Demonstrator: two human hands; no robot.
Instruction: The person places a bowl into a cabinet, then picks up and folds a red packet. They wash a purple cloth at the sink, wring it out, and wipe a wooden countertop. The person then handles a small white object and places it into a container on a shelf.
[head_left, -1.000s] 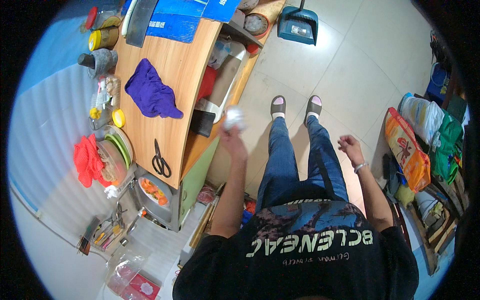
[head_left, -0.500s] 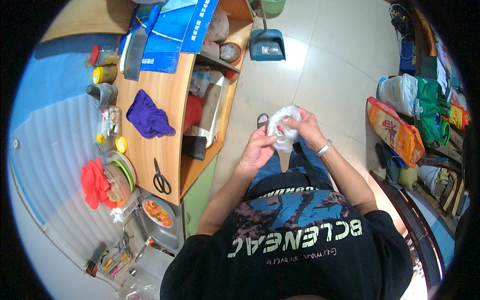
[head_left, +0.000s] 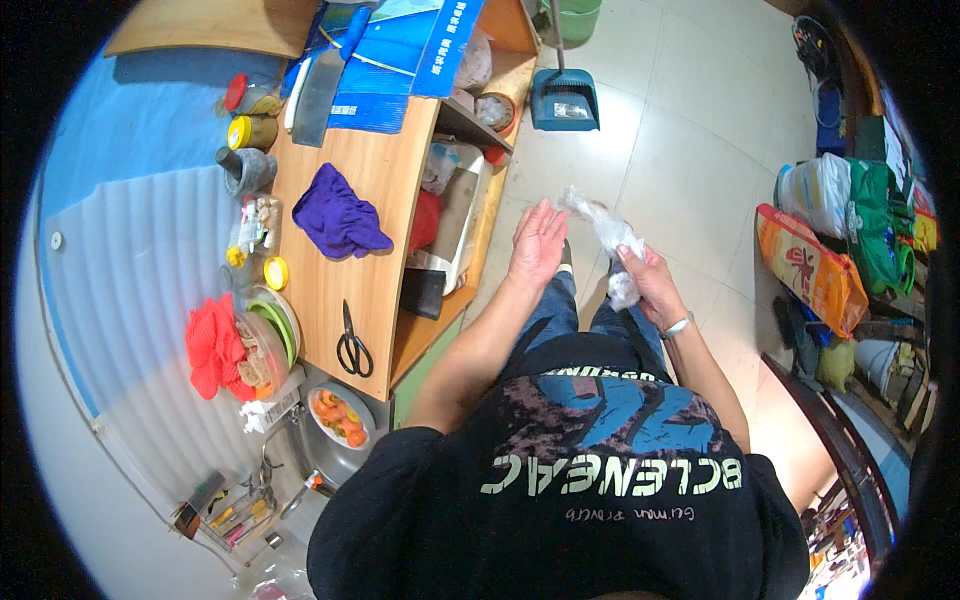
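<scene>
Right hand (head_left: 657, 286) pinches crumpled, translucent white plastic film (head_left: 606, 228) above the pale tiled floor (head_left: 690, 190). Left hand (head_left: 538, 247) spread wide beside film's far end; contact unclear. Rumpled purple cloth (head_left: 338, 212) lies leftward on light wood-grain counter (head_left: 318, 290).

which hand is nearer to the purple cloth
Left. The left hand is open, to the right of the purple cloth, not touching it; the right hand is farther right, gripping crumpled plastic.
</scene>
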